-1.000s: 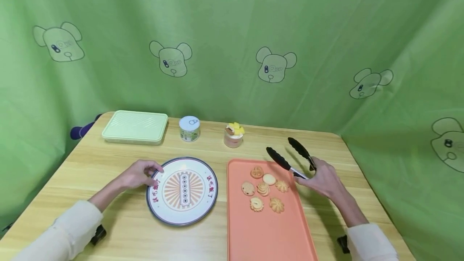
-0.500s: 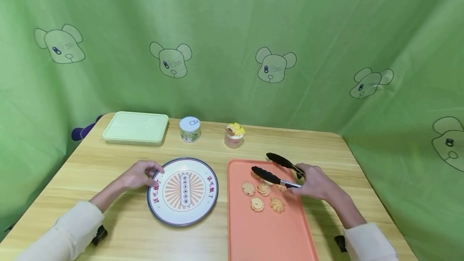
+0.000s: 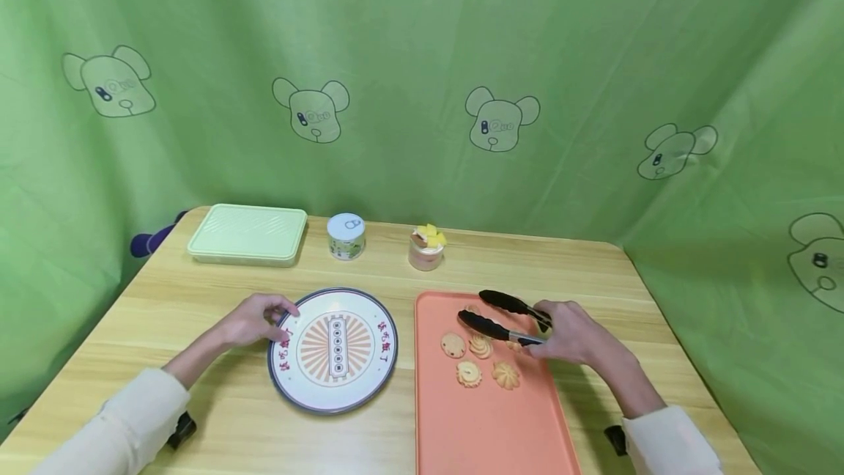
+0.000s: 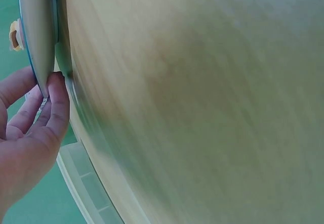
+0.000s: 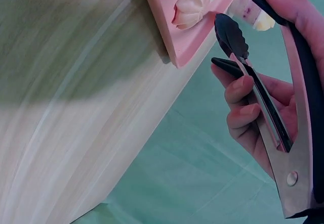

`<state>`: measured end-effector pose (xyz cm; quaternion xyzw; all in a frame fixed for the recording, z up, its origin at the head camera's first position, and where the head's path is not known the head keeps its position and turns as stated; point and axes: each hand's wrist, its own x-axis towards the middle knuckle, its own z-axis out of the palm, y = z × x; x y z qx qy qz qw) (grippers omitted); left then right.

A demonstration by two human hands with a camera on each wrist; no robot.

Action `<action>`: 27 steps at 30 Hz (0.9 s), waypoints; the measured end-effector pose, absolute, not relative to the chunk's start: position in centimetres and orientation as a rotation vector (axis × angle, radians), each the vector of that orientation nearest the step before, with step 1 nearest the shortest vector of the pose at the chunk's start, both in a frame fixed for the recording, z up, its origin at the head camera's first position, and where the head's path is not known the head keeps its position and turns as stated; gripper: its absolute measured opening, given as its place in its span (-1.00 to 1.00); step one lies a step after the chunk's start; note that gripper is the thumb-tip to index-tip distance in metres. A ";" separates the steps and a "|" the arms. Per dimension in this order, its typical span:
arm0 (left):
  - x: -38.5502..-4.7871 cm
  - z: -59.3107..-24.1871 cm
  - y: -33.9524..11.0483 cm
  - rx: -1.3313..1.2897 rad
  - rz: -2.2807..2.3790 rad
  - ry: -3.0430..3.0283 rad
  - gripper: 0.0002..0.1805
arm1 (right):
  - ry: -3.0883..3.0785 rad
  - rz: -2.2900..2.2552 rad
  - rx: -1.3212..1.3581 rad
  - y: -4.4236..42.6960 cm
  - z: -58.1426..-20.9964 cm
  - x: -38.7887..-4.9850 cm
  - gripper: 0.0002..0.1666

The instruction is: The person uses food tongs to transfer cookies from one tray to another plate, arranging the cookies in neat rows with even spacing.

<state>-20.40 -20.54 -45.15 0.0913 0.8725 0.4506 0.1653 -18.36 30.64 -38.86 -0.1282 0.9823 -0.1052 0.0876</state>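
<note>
My left hand (image 3: 253, 319) pinches the left rim of a white plate (image 3: 332, 394) with a blue edge; in the left wrist view the thumb and fingers (image 4: 59, 105) lie on either side of that rim. Tongs (image 3: 511, 335) with black tips are held in my right hand (image 3: 575, 332), their arms spread apart. The tips hang over the top of a coral tray (image 3: 488, 431), partly covering some cookies. Other cookies, such as a round one (image 3: 453, 345) and a flower-shaped one (image 3: 506, 375), show below them. In the right wrist view, fingers and thumb wrap the tongs (image 5: 271, 118).
Along the back of the wooden table (image 3: 217, 416) stand a pale green lidded box (image 3: 247, 233), a white-topped can (image 3: 346, 237) and a small dessert cup (image 3: 426, 251) with yellow pieces on top. A green curtain (image 3: 395, 35) hangs behind and at the sides.
My right hand has moved the tongs left and down from beyond the tray's upper right corner to over the cookies, and their tips have come closer together. My left hand stays on the plate.
</note>
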 end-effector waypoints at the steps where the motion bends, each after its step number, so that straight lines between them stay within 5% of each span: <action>1: -20.4 -45.2 -20.5 0.258 1.286 2.486 -0.58 | 2.920 -0.312 -0.378 30.6 -38.8 -18.3 0.03; 27: -20.3 -45.2 -20.6 0.247 1.295 2.487 -0.58 | 2.881 -0.237 -0.384 28.6 -38.1 -18.3 -0.10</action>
